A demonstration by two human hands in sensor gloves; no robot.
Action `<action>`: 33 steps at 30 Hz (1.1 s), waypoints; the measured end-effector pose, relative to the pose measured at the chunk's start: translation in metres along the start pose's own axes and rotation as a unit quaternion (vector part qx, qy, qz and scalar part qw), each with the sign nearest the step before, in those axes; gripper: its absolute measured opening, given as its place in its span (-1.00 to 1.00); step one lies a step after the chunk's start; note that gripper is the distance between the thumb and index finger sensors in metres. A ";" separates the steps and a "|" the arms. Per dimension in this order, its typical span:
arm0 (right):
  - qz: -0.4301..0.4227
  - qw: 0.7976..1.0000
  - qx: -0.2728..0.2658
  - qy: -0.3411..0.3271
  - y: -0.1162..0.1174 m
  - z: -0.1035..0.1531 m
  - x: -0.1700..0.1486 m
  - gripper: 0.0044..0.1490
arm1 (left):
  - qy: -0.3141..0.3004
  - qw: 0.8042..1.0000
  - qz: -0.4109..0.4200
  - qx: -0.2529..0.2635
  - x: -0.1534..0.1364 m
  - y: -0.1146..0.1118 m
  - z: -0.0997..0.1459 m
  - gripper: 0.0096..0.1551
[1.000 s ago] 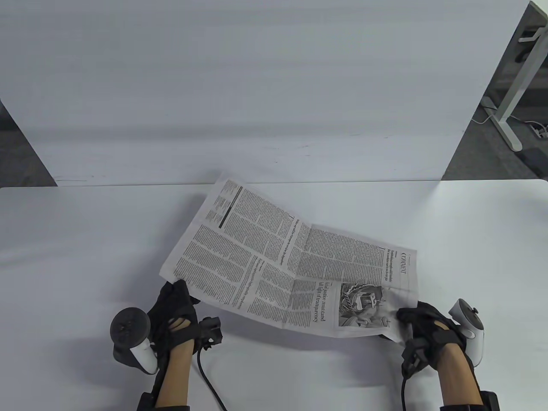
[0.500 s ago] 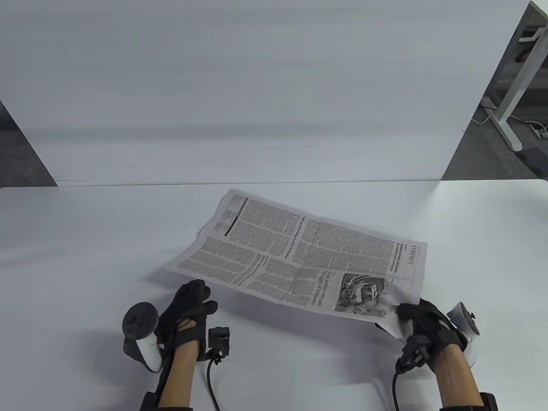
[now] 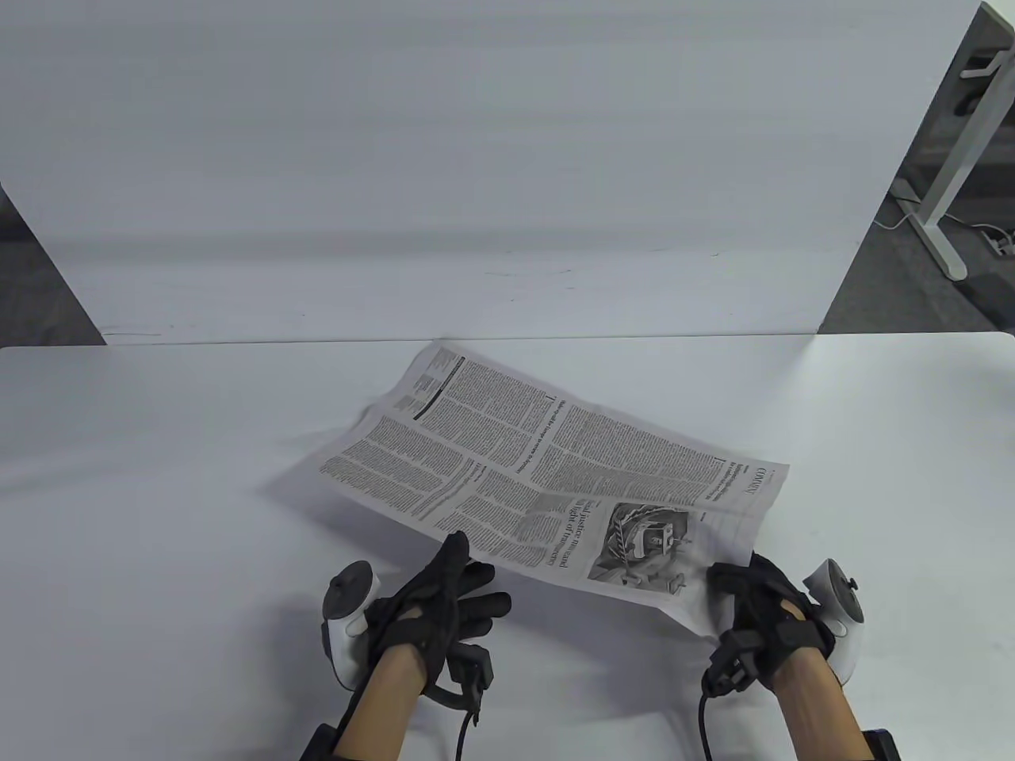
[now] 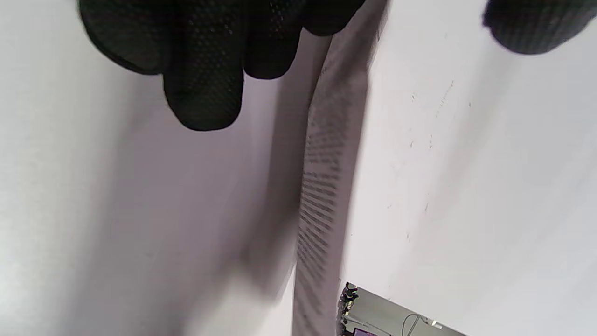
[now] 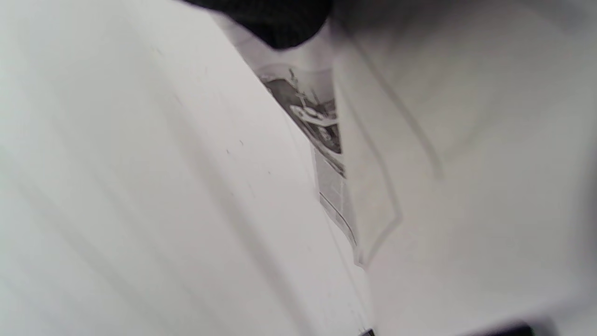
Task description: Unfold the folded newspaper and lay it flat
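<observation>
Most of the unfolding looks done: the newspaper [image 3: 547, 468] is opened to a full printed spread, with only soft fold lines crossing it and no flap doubled over that the table view shows. It is not flat yet, though. The sheet hangs tilted over the middle of the white table [image 3: 158, 476], casting a shadow beneath its left side, and I judge that much of it is off the surface; whether the far edge touches the table I cannot tell. The right hand [image 3: 765, 614] pinches the near right corner of the paper, thumb on top, and the right wrist view shows the corner bent up close to the glove. The left hand [image 3: 444, 602] grips nothing; its fingers are straight and slightly spread, with the fingertips [image 3: 457, 545] at the near edge of the sheet, either touching it or just beside it. What is left, as I read it, is to lower the sheet onto the table, release the corner and smooth out the fold lines.
</observation>
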State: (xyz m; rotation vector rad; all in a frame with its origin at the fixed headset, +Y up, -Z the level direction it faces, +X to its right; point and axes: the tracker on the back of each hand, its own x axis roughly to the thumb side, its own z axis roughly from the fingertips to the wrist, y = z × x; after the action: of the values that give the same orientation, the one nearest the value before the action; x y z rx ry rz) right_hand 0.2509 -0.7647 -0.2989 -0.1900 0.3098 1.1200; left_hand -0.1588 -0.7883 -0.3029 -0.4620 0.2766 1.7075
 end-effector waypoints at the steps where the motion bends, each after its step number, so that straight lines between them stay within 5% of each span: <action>1: 0.001 1.000 0.006 0.001 0.003 0.000 -0.001 -0.19 | 0.001 1.000 -0.007 0.008 0.000 0.002 0.000 0.08; 14: 0.029 0.996 0.076 0.035 0.036 0.003 -0.013 -0.09 | -0.030 0.991 -0.050 0.118 0.009 0.025 -0.002 -0.29; 22: 0.112 0.985 -0.130 -0.002 -0.008 0.019 0.017 0.09 | -0.056 0.978 -0.117 0.165 0.022 0.032 0.003 -0.31; 29: 0.243 0.942 -0.223 -0.067 -0.027 0.027 0.046 0.05 | -0.090 0.974 -0.152 0.141 0.030 0.037 -0.001 -0.32; 33: 0.336 0.900 -0.261 -0.091 -0.027 0.029 0.054 0.10 | -0.105 0.974 -0.165 0.114 0.035 0.041 -0.003 -0.34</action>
State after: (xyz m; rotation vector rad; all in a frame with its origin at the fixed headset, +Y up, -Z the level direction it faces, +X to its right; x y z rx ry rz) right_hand 0.3014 -0.7213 -0.2904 -0.4729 -0.1233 1.8885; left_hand -0.2034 -0.7661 -0.3246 -0.1451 0.2245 1.3663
